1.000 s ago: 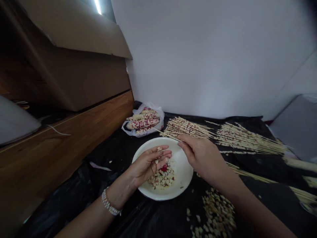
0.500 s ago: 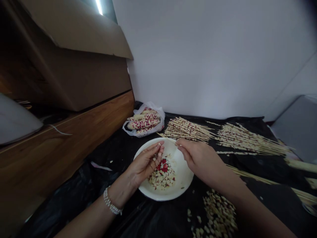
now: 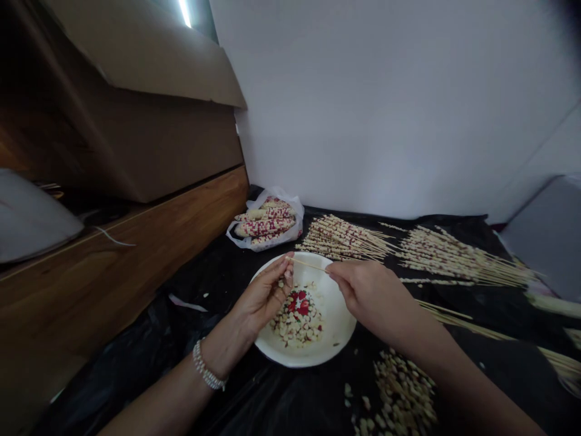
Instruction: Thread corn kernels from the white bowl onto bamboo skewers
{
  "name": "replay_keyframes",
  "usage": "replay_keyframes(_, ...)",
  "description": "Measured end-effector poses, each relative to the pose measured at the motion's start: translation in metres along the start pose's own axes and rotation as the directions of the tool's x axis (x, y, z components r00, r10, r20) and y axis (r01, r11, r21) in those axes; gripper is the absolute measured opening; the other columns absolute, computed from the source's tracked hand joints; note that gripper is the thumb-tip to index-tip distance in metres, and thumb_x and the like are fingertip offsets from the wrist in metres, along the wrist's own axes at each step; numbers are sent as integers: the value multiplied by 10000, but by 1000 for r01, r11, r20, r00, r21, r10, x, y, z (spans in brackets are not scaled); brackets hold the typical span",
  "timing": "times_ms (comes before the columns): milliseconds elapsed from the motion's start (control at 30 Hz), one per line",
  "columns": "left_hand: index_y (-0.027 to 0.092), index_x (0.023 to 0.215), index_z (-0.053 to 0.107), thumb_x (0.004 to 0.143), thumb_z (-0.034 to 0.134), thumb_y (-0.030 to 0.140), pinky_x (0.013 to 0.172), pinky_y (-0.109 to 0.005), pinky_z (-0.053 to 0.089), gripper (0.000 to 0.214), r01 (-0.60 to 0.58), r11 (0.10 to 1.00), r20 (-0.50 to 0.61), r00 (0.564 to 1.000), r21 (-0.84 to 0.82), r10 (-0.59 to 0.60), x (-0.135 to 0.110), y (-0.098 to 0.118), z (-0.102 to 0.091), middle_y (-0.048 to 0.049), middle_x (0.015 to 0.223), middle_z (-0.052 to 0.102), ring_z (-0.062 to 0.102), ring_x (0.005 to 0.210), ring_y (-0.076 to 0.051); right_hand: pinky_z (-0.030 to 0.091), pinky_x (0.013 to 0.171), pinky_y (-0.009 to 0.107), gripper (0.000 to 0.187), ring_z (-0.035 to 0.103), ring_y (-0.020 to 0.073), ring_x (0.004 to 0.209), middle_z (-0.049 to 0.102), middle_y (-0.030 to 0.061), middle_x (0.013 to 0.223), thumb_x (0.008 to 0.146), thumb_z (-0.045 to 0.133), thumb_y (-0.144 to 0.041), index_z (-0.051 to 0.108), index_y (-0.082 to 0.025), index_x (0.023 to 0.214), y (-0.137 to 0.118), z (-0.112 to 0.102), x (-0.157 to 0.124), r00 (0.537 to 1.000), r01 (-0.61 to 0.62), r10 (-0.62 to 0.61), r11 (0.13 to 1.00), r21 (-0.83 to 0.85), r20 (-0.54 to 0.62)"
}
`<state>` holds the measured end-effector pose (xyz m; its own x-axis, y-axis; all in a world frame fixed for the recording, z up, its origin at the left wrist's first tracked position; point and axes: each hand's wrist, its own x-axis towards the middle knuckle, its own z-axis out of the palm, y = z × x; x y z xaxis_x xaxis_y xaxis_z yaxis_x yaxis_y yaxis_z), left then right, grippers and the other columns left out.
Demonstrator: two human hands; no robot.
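Observation:
A white bowl on black plastic sheeting holds pale and red corn kernels. My left hand hovers over the bowl's left side, its fingertips pinched together on a kernel right at the tip of a thin wooden skewer. My right hand is over the bowl's right rim, fingers pinched on the skewer's other end. The skewer lies nearly level above the bowl, pointing left. A beaded bracelet sits on my left wrist.
Bundles of kernel-threaded skewers lie behind the bowl. A plastic bag of red-and-white corn cobs rests by the wall. Loose kernels are heaped at front right. A wooden ledge and cardboard boxes rise on the left.
My left hand has curled from an open palm with kernels into a pinch at the skewer tip. My right hand has shifted slightly, bringing the skewer across to the left fingertips.

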<state>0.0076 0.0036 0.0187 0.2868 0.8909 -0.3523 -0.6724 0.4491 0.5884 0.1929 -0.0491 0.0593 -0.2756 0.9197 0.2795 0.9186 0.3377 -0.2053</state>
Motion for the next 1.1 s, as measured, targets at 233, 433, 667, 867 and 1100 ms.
replay_keyframes(233,61,988,668,831,514,-29,634,-127,540,237,-28,999,-6,1000,-15,28,0,0,0,-69,803,662,633,642,-67,268,550,262,241,495,102,579,613,16,655,798,401,-102,607,-200,719,-1,1,0,1000,-8,8,1000,-20,3)
replay_keyframes(433,77,986,674,838,508,-25,633,-121,546,245,-33,999,3,999,10,33,-2,0,1,-61,800,675,638,640,-62,267,551,271,232,508,107,589,620,18,670,779,403,-85,591,-201,710,0,6,0,1000,-1,1,999,-33,-21)
replay_keyframes(667,73,1023,657,868,510,44,611,-145,559,215,-7,999,-4,1000,-44,6,3,0,-1,-60,767,669,645,634,-78,277,562,275,225,539,125,649,642,27,711,766,394,-70,574,-200,728,-4,6,1,999,-45,45,999,-4,28)
replay_keyframes(867,73,972,662,859,519,31,627,-125,542,187,11,999,-21,1000,-39,-12,4,0,-2,-47,770,667,636,632,-60,281,581,277,213,544,131,677,650,29,745,790,394,-76,557,-199,729,-6,4,1,993,-83,84,996,-19,82)
replay_keyframes(1100,65,915,675,840,507,-13,620,-113,536,200,-13,999,-15,1000,-31,13,1,0,1,-62,775,668,635,627,-63,245,548,277,221,518,127,651,640,30,744,809,390,-91,577,-199,761,-8,3,1,996,-67,70,996,-51,62)
